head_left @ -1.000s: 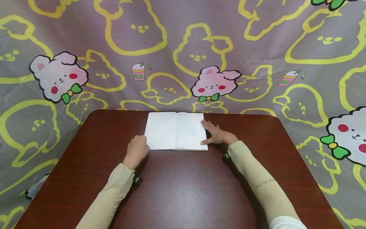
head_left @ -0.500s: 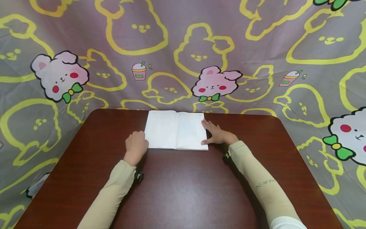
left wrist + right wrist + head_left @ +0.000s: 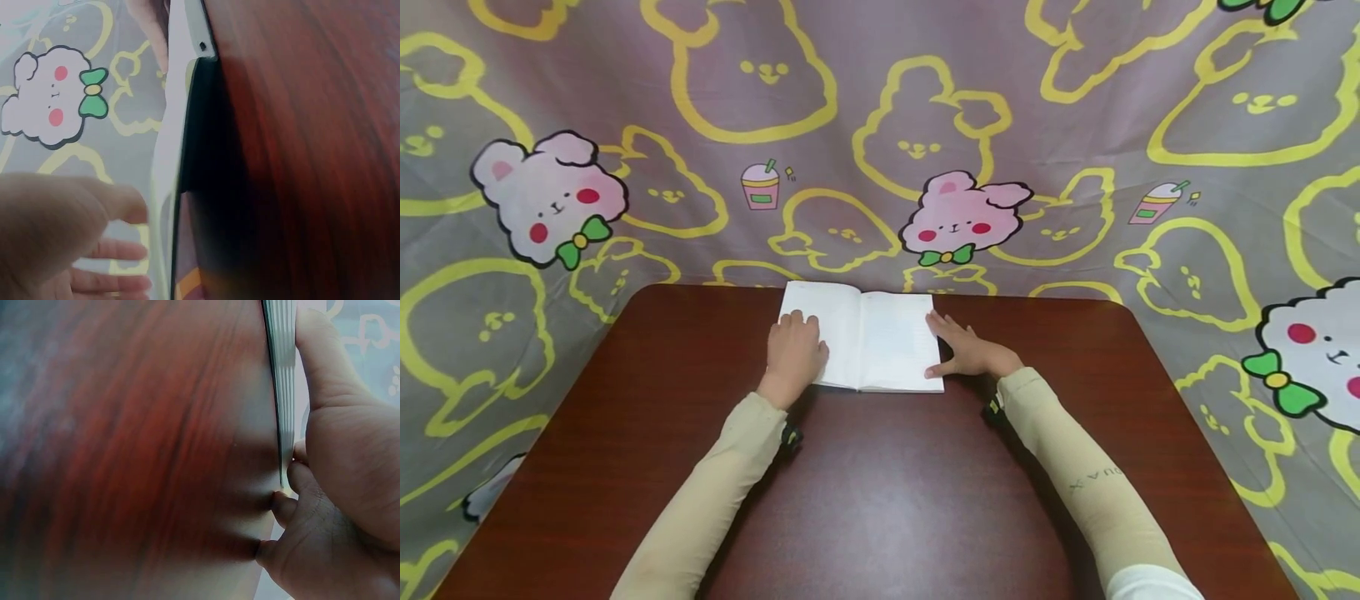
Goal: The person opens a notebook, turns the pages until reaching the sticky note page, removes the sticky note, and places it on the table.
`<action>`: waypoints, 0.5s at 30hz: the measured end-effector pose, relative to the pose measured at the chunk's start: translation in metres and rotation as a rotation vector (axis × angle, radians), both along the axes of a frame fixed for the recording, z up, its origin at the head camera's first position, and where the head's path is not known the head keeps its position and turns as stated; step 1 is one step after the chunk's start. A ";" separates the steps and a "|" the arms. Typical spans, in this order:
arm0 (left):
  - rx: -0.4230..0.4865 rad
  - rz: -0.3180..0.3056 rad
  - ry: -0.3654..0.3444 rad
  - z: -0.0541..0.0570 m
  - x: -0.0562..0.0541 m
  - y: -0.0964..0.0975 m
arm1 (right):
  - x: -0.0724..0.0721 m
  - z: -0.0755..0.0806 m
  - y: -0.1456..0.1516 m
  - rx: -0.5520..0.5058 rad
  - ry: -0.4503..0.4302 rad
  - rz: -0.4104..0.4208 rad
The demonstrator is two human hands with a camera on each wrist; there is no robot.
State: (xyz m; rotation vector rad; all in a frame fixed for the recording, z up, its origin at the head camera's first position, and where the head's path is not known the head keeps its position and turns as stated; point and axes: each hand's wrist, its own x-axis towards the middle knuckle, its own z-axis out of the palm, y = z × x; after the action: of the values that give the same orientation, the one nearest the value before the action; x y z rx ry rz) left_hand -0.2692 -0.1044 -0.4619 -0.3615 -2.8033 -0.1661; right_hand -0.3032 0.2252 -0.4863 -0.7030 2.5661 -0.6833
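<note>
An open notebook [image 3: 897,337] with white pages lies at the far side of the table. My left hand [image 3: 794,350] is over its left page, and in the left wrist view the thumb and fingertips [image 3: 119,282] reach the page surface. The notebook's left half [image 3: 167,181] is tilted up, with a dark gap between its cover and the wood. My right hand [image 3: 972,352] stays at the right edge, fingers spread, thumb [image 3: 325,362] against the page's near corner. Several of its fingertips touch the tabletop beside the page stack [image 3: 284,375].
The reddish-brown wooden table [image 3: 880,500] ends just behind the notebook. A grey curtain [image 3: 820,100] printed with yellow outlines and rabbit faces hangs around its far side and both sides. Dark straps with small devices [image 3: 992,408] sit at the wrists.
My left hand has moved from the notebook's left edge rightward and away onto the left page. The left half has risen slightly at its outer edge. My right hand has kept its place.
</note>
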 end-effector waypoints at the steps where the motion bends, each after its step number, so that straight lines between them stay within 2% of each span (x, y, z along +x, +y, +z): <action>1: 0.001 -0.021 -0.006 -0.001 -0.003 0.002 | 0.000 0.000 0.000 0.000 0.000 -0.002; 9: 0.022 -0.141 -0.027 -0.013 -0.028 0.021 | -0.001 0.001 -0.001 0.019 -0.010 -0.022; 15: -0.009 -0.232 -0.103 -0.018 -0.042 0.028 | -0.002 0.000 -0.001 0.023 -0.008 -0.014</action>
State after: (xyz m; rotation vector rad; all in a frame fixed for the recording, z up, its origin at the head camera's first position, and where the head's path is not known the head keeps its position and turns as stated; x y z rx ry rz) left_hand -0.3111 -0.0764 -0.4804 -0.6994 -2.8569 -0.2296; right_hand -0.3048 0.2246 -0.4862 -0.6738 2.5699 -0.6593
